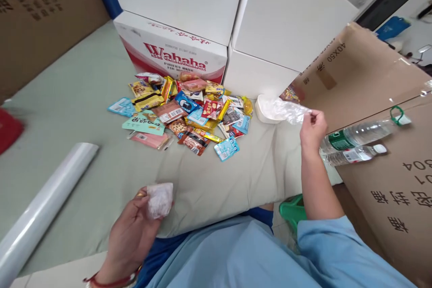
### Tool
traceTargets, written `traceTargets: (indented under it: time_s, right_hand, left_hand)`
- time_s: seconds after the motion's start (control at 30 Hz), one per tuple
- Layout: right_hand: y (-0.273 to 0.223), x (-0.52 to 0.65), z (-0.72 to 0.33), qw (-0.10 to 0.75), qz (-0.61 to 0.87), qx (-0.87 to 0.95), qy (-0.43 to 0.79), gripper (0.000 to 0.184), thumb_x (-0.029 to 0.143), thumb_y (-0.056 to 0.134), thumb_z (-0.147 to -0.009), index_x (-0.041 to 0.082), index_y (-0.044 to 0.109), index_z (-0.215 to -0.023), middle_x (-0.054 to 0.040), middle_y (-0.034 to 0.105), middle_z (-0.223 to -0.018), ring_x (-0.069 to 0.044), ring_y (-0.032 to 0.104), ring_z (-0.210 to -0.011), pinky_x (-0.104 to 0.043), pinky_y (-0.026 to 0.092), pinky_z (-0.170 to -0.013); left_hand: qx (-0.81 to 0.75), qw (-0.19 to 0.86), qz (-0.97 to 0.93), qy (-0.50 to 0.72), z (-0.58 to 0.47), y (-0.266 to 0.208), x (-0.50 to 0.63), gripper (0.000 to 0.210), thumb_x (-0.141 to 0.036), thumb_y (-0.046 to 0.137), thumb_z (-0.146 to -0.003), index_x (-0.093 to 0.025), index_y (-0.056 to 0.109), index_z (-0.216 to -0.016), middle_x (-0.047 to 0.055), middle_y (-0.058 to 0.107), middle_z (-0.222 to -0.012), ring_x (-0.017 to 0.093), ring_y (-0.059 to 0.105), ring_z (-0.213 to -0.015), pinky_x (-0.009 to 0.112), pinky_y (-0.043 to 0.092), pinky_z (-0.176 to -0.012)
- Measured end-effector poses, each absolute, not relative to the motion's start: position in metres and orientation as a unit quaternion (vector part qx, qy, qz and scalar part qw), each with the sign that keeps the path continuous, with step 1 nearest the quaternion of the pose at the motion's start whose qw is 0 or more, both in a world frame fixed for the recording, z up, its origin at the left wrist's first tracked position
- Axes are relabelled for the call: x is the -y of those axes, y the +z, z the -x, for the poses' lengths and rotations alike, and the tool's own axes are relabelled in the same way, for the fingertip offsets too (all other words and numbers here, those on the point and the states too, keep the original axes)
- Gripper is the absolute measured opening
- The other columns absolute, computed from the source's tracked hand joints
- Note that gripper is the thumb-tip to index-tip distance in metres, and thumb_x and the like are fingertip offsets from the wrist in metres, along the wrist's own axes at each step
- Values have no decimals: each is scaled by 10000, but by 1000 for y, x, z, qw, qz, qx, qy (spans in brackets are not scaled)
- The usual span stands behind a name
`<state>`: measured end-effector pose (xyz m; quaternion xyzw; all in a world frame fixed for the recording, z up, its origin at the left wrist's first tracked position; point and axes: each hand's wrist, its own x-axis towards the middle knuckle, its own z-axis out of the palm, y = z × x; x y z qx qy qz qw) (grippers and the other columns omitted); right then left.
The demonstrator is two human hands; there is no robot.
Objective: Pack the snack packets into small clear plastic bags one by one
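Observation:
My left hand (135,229) is low and left of centre, its fingers closed around a small whitish, roughly square packet (159,200) whose contents I cannot make out. Out to the right, my right hand (313,130) pinches the end of a clear plastic bag (292,111). The bag stretches leftward from my fingers to a small white tub (266,114), with its far part over or in the tub. Left of the tub lies a pile of wrapped snacks (192,121) in many colours, apart from both hands.
A Wahaha water carton (175,56) and white boxes (266,13) stand behind the pile. A shiny plastic roll (47,202) lies at left. Two water bottles (361,135) rest at right by a brown cardboard box (381,189). A green stool (292,211) is below.

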<state>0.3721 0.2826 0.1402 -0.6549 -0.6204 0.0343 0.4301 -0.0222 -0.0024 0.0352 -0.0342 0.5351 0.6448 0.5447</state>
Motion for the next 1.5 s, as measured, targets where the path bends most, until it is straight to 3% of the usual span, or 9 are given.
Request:
traceTargets:
  time_s: [0.07, 0.17, 0.37, 0.57, 0.63, 0.83, 1.07, 1.33, 1.5]
  right_hand:
    - [149, -315, -386, 368, 677, 629, -105, 239, 306, 465, -957, 201, 663, -1042, -165, 604, -1210, -302, 546, -1157, -462, 468, -949]
    - [136, -354, -377, 226, 709, 660, -102, 241, 220, 495, -928, 184, 729, -971, -196, 626, -1265, -326, 466, -1248, -475, 415, -982]
    - [93, -385, -339, 129, 702, 700, 15, 189, 231, 646, -847, 216, 689, -664, -92, 669, -735, -215, 561, -784, -355, 428, -761]
    - [108, -334, -339, 181, 650, 738, -9, 255, 283, 541, -927, 131, 745, -927, -206, 709, -1001, -301, 620, -1007, -478, 421, -949]
    - [108, -288, -324, 258, 568, 782, 9, 282, 333, 522, -962, 161, 740, -1012, -171, 722, -1045, -309, 636, -1061, -495, 447, -992]
    - [77, -136, -236, 256, 233, 886, 308, 308, 308, 670, -962, 272, 692, -1267, -121, 681, -1309, -264, 643, -1214, -424, 531, -1026]
    - [40, -122, -202, 287, 360, 767, 447, 165, 337, 609, -986, 238, 739, -1008, -41, 698, -875, -174, 637, -759, -296, 512, -698]
    - [50, -121, -205, 210, 404, 613, 645, 287, 500, 763, -850, 217, 726, -881, -7, 655, -799, -149, 548, -708, -271, 431, -676]
    - [53, -133, -221, 236, 434, 447, 746, 355, 500, 886, -713, 210, 696, -792, 27, 575, -706, -112, 457, -624, -233, 381, -593]
  left_hand:
    - [-569, 537, 16, 623, 21, 39, 4, 350, -312, 875, -568, -211, 642, -809, -33, 618, -780, 117, 550, -697, 203, 521, -587]
    - [-602, 524, -27, 601, 12, 48, 5, 456, -386, 949, -516, -218, 666, -831, -38, 646, -813, 107, 548, -716, 176, 485, -586]
    - [-600, 525, -54, 601, 0, 56, 4, 617, -533, 989, -469, -208, 706, -911, -10, 683, -823, 140, 590, -753, 217, 502, -629]
    - [-572, 515, -62, 635, -13, 59, -5, 603, -558, 958, -557, -188, 686, -948, -13, 674, -824, 123, 591, -729, 228, 492, -643]
    - [-552, 532, -74, 638, -18, 56, -14, 595, -579, 941, -581, -183, 667, -930, -19, 657, -797, 117, 578, -710, 230, 481, -636]
    - [-487, 616, -122, 607, -31, 48, -32, 538, -648, 826, -735, -176, 640, -915, -11, 631, -801, 115, 557, -701, 248, 479, -639]
    - [-496, 628, -176, 574, -27, 49, -28, 724, -385, 951, -653, -218, 588, -1257, 78, 680, -1203, 196, 674, -1006, 353, 531, -904]
    - [-577, 557, -215, 557, -34, 34, -26, 356, -478, 847, -701, -182, 681, -810, 15, 691, -794, 166, 607, -784, 314, 461, -781]
    - [-551, 583, -184, 567, -23, 39, -24, 247, -356, 797, -676, -190, 614, -673, 46, 732, -902, 164, 603, -835, 282, 439, -750]
